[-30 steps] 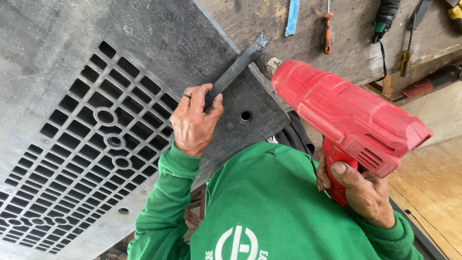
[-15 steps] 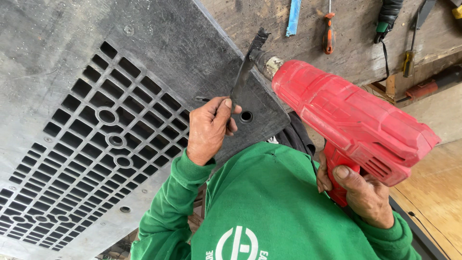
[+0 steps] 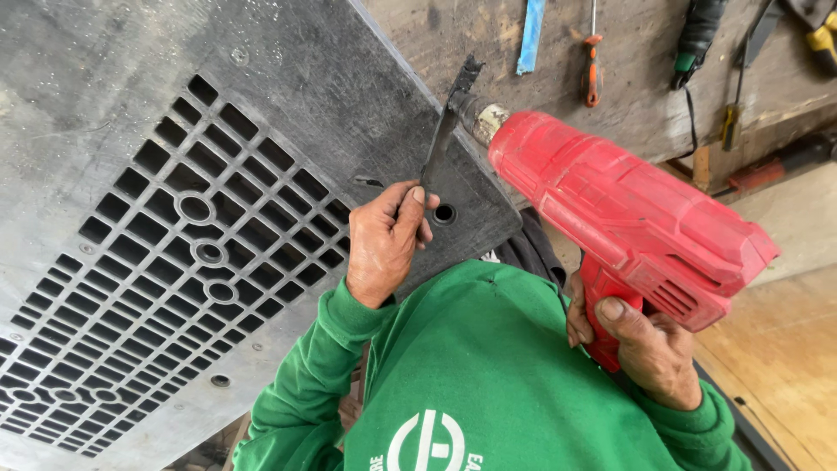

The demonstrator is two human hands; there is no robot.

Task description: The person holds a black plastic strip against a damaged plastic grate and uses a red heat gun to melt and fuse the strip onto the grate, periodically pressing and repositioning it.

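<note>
- A person in a green sweatshirt (image 3: pixel 488 366) works over a large dark grey plastic panel (image 3: pixel 288 96), seen from a camera on the head looking down.
- The left hand (image 3: pixel 384 240) is closed in a pinch around the lower end of a thin black metal strip (image 3: pixel 440 139), fingertips and thumb gripping it just beside a round hole (image 3: pixel 445 213) near the panel's corner.
- The strip stands tilted, rising from the fingers toward the nose of a red power drill (image 3: pixel 619 209).
- The right hand (image 3: pixel 641 349) is wrapped tightly around the drill's handle, with the body of the drill slanting up and to the left.
- The drill's metal chuck (image 3: pixel 479 118) meets the upper part of the strip; whether they actually touch cannot be told.
- The panel has a grid of square openings (image 3: pixel 166 262) with small rings set among them, well to the left of the hand.
- Beyond the panel lies a worn wooden worktop (image 3: pixel 645 96) with a blue strip (image 3: pixel 529 24), an orange-handled screwdriver (image 3: pixel 592 65) and a green-and-black handled tool (image 3: pixel 696 35).
</note>
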